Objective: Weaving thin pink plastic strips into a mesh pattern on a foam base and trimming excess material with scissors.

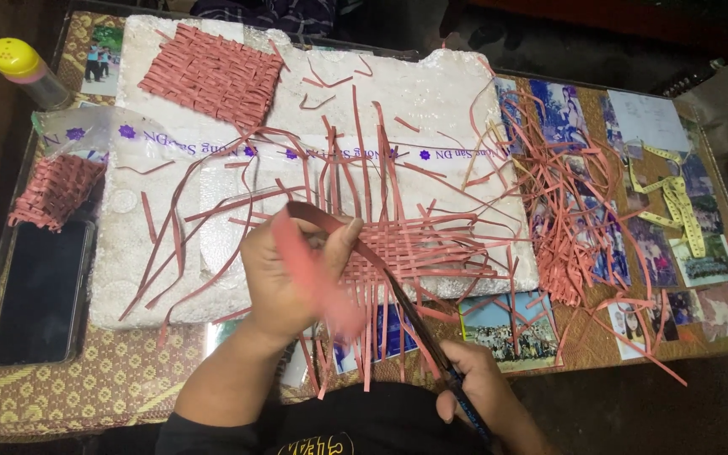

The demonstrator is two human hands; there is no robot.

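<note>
Now, down on the table:
Half-woven mat [406,248]: pink strips crossed into a tight check at the middle, loose ends fanning out on every side; it lies at the near edge of the white foam board [431,101], overhanging the edge toward the person.
Left hand [284,274]: curled closed around one pink strip [313,274], which shows blurred, lifted just above the mat's left side.
Right hand [473,388]: fingers wrapped shut on the scissors [419,329], their dark blades slanting up and left under the weave; whether the blades are parted I cannot tell.
Finished squares: two in view, a flat woven square [212,72] at the board's far left corner and a smaller woven piece [54,190] off the board's left side.
Loose strips [562,211]: one tangled heap right of the board, too many to count.
Phone [42,291]: one, dark screen, lying left of the board.
Bottle [23,67]: one, yellow cap, far left corner.
Measuring tape [676,202]: one, yellow, coiled loosely over the photographs [566,114] at the right.
</note>
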